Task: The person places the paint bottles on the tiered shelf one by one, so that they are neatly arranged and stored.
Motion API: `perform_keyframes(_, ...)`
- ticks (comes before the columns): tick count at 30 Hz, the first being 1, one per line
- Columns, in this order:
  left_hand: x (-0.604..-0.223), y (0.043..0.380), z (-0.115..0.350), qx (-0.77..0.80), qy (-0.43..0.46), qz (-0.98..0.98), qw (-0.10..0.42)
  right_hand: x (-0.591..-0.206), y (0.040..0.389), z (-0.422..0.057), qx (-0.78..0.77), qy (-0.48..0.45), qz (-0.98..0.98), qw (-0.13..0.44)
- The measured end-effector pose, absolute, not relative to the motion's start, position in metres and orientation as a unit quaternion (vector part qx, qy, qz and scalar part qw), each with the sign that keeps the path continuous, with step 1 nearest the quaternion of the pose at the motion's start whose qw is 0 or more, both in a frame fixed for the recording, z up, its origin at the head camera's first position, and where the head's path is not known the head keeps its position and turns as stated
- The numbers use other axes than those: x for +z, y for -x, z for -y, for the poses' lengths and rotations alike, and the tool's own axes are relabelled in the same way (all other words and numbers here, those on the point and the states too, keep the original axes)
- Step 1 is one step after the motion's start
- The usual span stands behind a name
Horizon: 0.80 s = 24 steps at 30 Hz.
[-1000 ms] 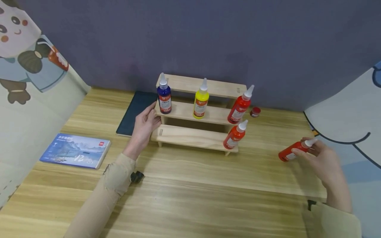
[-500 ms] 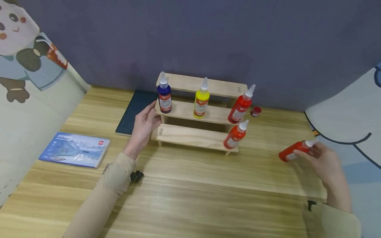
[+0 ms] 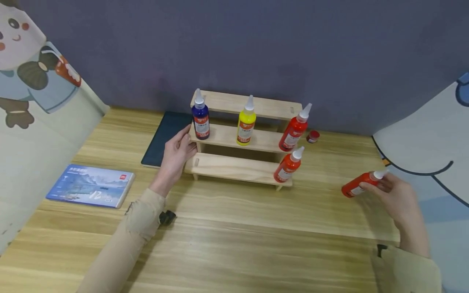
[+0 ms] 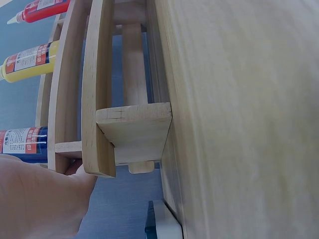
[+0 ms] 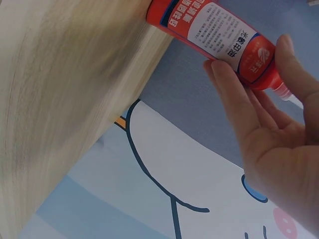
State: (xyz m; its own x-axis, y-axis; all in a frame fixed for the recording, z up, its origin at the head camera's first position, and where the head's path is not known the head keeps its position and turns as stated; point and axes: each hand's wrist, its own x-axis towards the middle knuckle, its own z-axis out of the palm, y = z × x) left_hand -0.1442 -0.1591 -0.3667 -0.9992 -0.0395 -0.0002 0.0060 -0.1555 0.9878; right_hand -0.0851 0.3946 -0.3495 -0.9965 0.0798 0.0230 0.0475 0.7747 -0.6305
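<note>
My left hand (image 3: 176,151) grips the left end of a three-tier wooden rack (image 3: 234,168), its thumb and fingers at the middle shelf. On that shelf stand a dark blue bottle (image 3: 201,121), a yellow bottle (image 3: 246,127) and a red bottle (image 3: 293,132), each with a pointed white cap. An orange-red bottle (image 3: 287,167) stands at the right end of the lowest shelf. Over to the right, my right hand (image 3: 397,199) pinches another red bottle (image 5: 214,37) between thumb and fingers near its neck. That bottle is tilted, its cap toward the palm and its base toward the rack.
A small red-lidded jar (image 3: 313,136) sits behind the rack's right end. Left of the rack lie a dark notebook (image 3: 157,142) and a blue box with a mountain picture (image 3: 91,185). A grey-blue wall panel (image 3: 234,44) rises behind the wooden table (image 3: 234,248).
Both hands keep their grips, and the bottles hold their places. The whole head view shifts only slightly.
</note>
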Motion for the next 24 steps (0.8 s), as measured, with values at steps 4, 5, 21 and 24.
perform_keyframes(4,-0.367,0.144,0.159,-0.761,-0.015,0.649,0.013,-0.351,0.085,-0.395,0.33,0.033,0.943,0.028)
perform_keyframes(5,-0.366,0.144,0.159,-0.761,-0.016,0.648,0.012,-0.351,0.085,-0.395,0.33,0.032,0.943,0.029)
perform_keyframes(21,-0.366,0.143,0.158,-0.756,-0.02,0.654,0.013,-0.344,0.083,-0.392,0.316,0.027,0.947,0.06)
perform_keyframes(24,-0.366,0.143,0.159,-0.754,-0.018,0.657,0.014,-0.339,0.081,-0.389,0.308,0.033,0.949,0.066)
